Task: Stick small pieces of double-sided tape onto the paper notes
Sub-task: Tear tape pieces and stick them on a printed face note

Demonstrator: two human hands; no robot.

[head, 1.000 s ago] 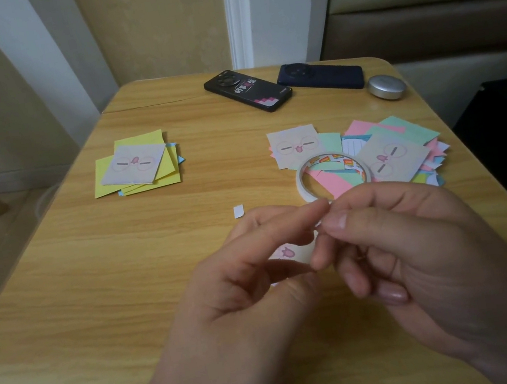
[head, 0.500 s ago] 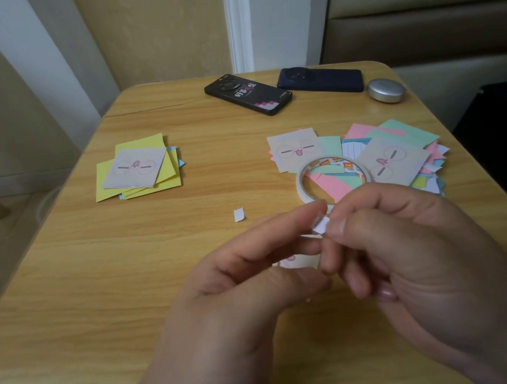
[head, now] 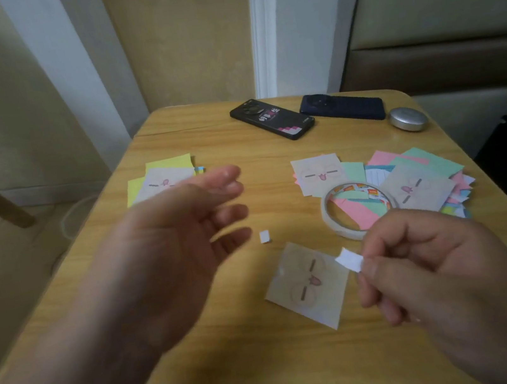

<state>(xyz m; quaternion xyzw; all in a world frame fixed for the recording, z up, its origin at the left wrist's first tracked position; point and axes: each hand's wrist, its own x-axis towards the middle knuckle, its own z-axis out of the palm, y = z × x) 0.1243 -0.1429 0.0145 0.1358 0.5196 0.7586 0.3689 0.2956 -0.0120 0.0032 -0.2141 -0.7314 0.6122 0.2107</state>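
My right hand pinches a small white piece of tape between thumb and forefinger, just over the right edge of a white paper note with a cartoon face lying flat on the table. My left hand hovers blurred above the table's left middle, fingers straight and holding nothing. A second small white tape scrap lies on the wood near its fingertips. The roll of double-sided tape rests on the pile of coloured notes behind my right hand. A stack of yellow notes sits partly hidden behind my left hand.
Two dark phones and a small round silver case lie along the far edge of the wooden table. A wall and a padded seat stand behind, with the floor to the left.
My hands have come apart: the left swung up and to the left, now holding nothing, while the right keeps the tape piece. The face note that they covered now lies exposed on the table.
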